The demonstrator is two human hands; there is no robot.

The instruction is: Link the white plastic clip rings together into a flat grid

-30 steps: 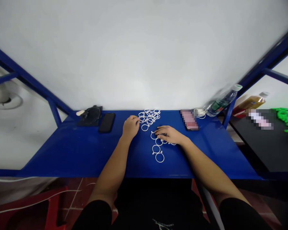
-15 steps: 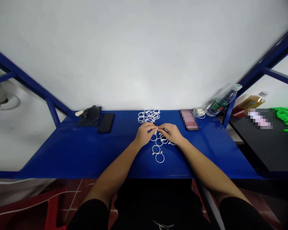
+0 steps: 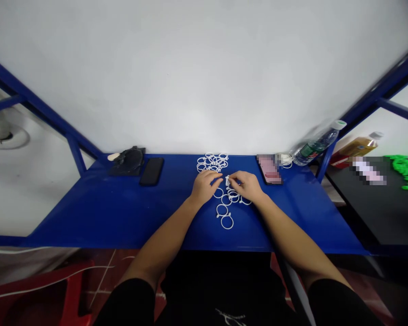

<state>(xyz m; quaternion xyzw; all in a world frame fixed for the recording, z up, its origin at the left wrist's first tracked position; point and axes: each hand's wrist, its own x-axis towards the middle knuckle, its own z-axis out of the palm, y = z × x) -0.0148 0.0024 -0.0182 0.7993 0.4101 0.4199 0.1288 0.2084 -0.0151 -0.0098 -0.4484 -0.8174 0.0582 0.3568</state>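
Over the middle of the blue table (image 3: 115, 217), my left hand (image 3: 204, 186) has its thumb and fingers apart, with nothing between them. My right hand (image 3: 246, 185) pinches a small white piece (image 3: 227, 180) between thumb and fingertips; it looks like part of a white ring, the rest being hard to make out. Below the hands lie several thin white rings with small knobs (image 3: 227, 228), some overlapping and partly covered by my right hand. Just beyond my left hand is a heap of similar white rings (image 3: 212, 160).
On the left lie a black phone (image 3: 151, 171) and a crumpled black bag (image 3: 131, 163). To the right are a phone with a pinkish screen (image 3: 269, 170), a coiled white cable (image 3: 284, 159) and a plastic bottle (image 3: 318, 145) leaning by the blue frame. A white wall (image 3: 204, 81) stands behind.
My hands, fingertips together before, have come apart. My left fingers have opened and let go, while the white piece stays in my right hand. The view has shifted slightly.
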